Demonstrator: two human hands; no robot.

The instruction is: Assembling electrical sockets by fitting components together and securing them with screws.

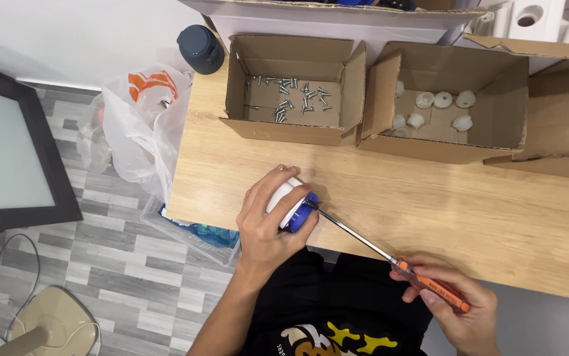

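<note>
My left hand (266, 221) grips a white and blue plastic part (295, 209) and holds it against the wooden table (469, 211) near its front edge. My right hand (459, 310) holds a screwdriver (390, 257) by its orange handle, off the table's front edge. The long metal shaft runs up and left, and its tip meets the blue end of the part.
At the back stand an open cardboard box (284, 128) with several screws (291, 95) and another cardboard box (443, 148) with several white plastic pieces (443, 100). A dark round container (200, 48) and a plastic bag (141, 112) sit at the table's left. A black-framed panel (7, 151) lies on the floor.
</note>
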